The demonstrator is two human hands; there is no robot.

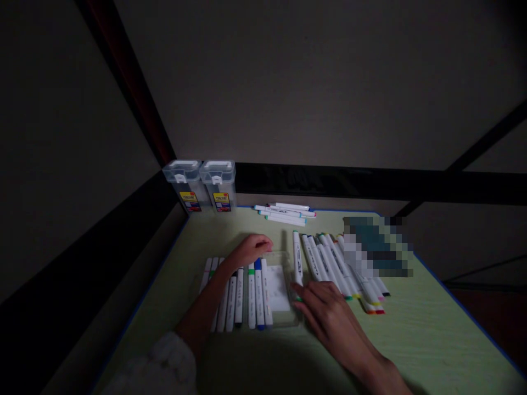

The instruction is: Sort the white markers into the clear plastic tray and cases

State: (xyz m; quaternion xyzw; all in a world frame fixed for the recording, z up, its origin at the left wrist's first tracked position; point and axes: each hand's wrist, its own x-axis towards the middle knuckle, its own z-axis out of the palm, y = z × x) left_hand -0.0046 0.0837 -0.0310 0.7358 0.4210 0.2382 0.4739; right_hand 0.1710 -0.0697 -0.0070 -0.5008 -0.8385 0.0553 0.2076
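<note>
A clear plastic case [293, 318] lies on the table with a row of white markers [231, 302] side by side in its left part. A pale sheet [279, 289] shows at its right. My left hand [249, 249] reaches across the markers, its fingers curled by the case's far rim; whatever they grip is hidden. Just right of the case, my right hand [327, 307] pinches the near end of a green-tipped white marker [297, 255], which points away from me. Beside that marker lies a spread of loose white markers [329, 263] with variously coloured ends.
Two clear lidded boxes [218, 189] with yellow labels stand at the back left corner. A small pile of markers [284, 213] lies near the table's [436, 334] back edge. At the right, a blurred-out dark flat item [381, 247] sits beside the loose markers.
</note>
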